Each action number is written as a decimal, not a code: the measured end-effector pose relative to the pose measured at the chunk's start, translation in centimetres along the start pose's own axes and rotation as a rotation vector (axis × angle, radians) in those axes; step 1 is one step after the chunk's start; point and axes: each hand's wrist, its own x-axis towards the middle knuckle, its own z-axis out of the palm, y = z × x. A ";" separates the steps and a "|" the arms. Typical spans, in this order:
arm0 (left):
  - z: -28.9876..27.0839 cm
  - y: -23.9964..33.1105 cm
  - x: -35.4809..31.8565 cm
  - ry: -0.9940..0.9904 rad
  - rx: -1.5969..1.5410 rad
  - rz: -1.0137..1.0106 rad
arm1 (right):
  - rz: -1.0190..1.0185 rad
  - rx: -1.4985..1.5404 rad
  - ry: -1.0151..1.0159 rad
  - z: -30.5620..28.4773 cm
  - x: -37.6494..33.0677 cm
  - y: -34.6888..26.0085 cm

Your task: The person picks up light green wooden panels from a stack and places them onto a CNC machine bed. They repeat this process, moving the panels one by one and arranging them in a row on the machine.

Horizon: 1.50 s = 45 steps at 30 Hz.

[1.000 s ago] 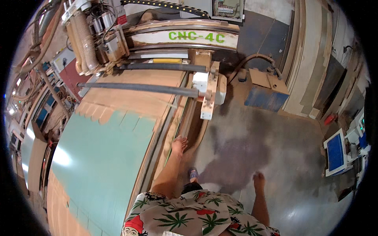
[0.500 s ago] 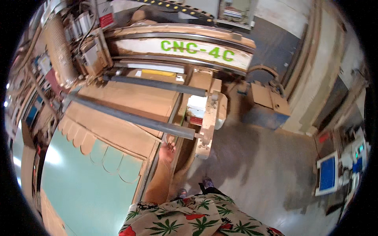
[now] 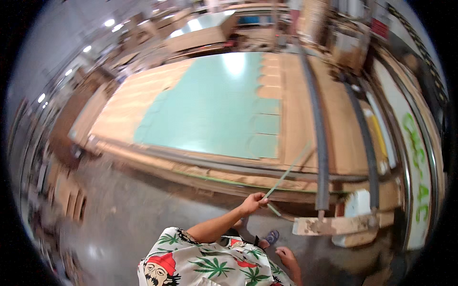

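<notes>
My left hand (image 3: 254,203) is closed on a long thin green strip (image 3: 286,174). The strip slants up to the right over the machine bed's near edge, its short end sticking out below my fingers. My right hand (image 3: 286,257) hangs low beside my body, away from the machine; its fingers are blurred and partly hidden. A large pale green sheet (image 3: 210,114) lies on the bed, with scalloped cuts along its right side. Bare brown board (image 3: 298,114) shows to its right, under two long dark grey rollers (image 3: 320,162).
The rollers end at a dusty bracket (image 3: 305,226) jutting out to my right. Beyond it runs the machine's white gantry beam (image 3: 400,100). A ribbed hose (image 3: 312,21) hangs at the far right. Stacked boards (image 3: 200,35) stand behind the bed. Grey floor (image 3: 143,195) lies to my left.
My view has swung left along the bed. My left hand has come away from beside the roller's end, with the green strip now plainly in its grip. My right hand has come into view.
</notes>
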 end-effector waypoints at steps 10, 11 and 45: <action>-11.4 -3.3 -25.2 0.777 0.407 0.135 | -1.156 -1.055 0.295 5.2 5.9 -28.7; -12.3 -2.9 -28.2 0.816 0.411 0.127 | -1.150 -1.172 0.227 6.6 6.8 -28.9; -23.6 -48.4 -90.2 1.695 -0.744 -0.956 | 0.131 -1.107 -0.608 79.6 23.7 -7.2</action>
